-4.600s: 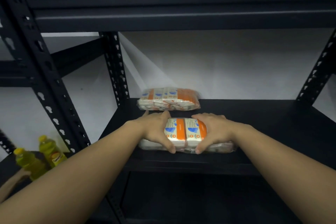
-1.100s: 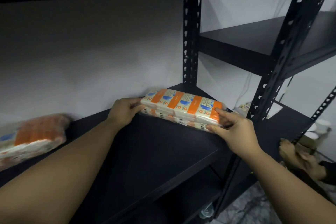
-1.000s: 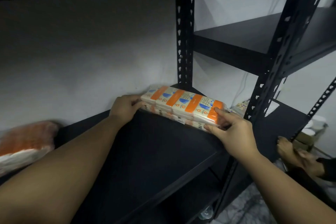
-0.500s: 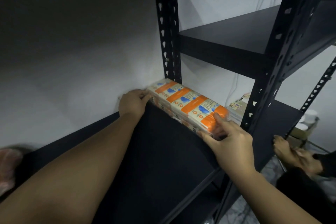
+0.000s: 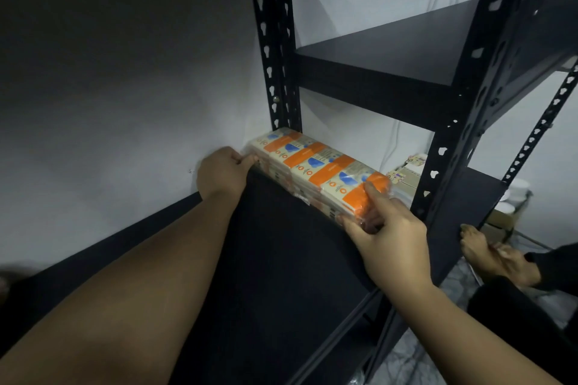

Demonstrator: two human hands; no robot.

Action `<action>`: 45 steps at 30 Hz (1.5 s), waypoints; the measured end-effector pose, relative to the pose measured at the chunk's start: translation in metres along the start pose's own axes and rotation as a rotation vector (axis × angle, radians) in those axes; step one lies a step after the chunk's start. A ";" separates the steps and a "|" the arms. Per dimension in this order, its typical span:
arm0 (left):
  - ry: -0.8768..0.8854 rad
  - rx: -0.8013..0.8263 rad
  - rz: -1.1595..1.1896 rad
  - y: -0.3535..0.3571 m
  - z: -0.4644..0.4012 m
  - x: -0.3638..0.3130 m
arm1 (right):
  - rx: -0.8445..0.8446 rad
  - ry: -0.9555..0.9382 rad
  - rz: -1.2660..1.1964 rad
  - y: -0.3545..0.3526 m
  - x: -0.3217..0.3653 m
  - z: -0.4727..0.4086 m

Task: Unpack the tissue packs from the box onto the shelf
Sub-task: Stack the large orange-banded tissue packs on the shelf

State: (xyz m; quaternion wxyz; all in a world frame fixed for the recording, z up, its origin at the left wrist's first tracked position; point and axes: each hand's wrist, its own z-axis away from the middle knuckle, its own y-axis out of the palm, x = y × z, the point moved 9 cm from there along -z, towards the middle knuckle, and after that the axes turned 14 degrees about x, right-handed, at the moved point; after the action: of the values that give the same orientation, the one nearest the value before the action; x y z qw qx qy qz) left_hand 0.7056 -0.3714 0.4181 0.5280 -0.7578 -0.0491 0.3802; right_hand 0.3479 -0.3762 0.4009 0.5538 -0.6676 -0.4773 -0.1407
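A plastic-wrapped tissue pack (image 5: 316,167), white with orange bands and blue marks, lies along the right end of the black shelf board (image 5: 281,259), against the rear corner post (image 5: 275,40). My left hand (image 5: 223,173) grips its far end by the wall. My right hand (image 5: 387,237) holds its near end, thumb on top. The box is out of view.
A higher black shelf (image 5: 391,50) of the adjoining rack sits to the right, behind the front post (image 5: 463,122). Small cartons (image 5: 405,173) lie on that rack's lower board. Another person's hand (image 5: 497,256) and dark sleeve are at the lower right.
Both hands have carried the pack from mid-shelf to the right end and turned it to lie along the side edge. My view swung right, so the earlier packs left the frame.
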 end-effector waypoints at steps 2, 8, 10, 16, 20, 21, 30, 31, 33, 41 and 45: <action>-0.002 0.002 0.012 0.000 0.000 0.000 | 0.001 0.002 0.012 0.000 0.000 0.000; -0.005 0.002 0.027 -0.001 0.004 0.002 | 0.005 0.018 0.024 0.001 -0.002 0.000; -0.008 0.013 0.054 0.000 0.005 0.005 | 0.008 0.021 0.019 0.001 -0.002 0.000; -0.003 0.116 0.152 0.006 0.028 0.010 | 0.019 0.023 -0.007 0.001 -0.001 0.004; 0.032 0.223 0.083 0.007 0.062 0.008 | 0.034 0.059 -0.099 -0.002 -0.003 0.013; 0.034 0.246 0.060 0.006 0.072 0.008 | 0.040 0.069 -0.128 -0.002 -0.002 0.017; 0.193 0.411 -0.120 -0.003 0.189 0.013 | 0.212 -0.039 0.137 0.002 0.020 0.094; 0.207 0.443 -0.144 -0.004 0.205 0.015 | 0.272 -0.042 0.170 0.005 0.025 0.107; 0.239 0.508 -0.209 -0.008 0.241 0.017 | 0.383 -0.047 0.224 0.011 0.035 0.134; 0.360 0.563 -0.445 -0.035 0.387 0.040 | 0.522 -0.085 0.309 0.012 0.086 0.237; 0.426 0.444 -0.455 -0.049 0.445 0.048 | 0.586 -0.057 0.307 0.015 0.093 0.279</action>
State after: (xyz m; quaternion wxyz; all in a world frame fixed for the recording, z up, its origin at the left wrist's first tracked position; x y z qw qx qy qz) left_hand 0.4759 0.0121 0.3656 0.7486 -0.6567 -0.0218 0.0885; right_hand 0.3114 -0.0870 0.3617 0.7234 -0.5476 -0.4068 0.1062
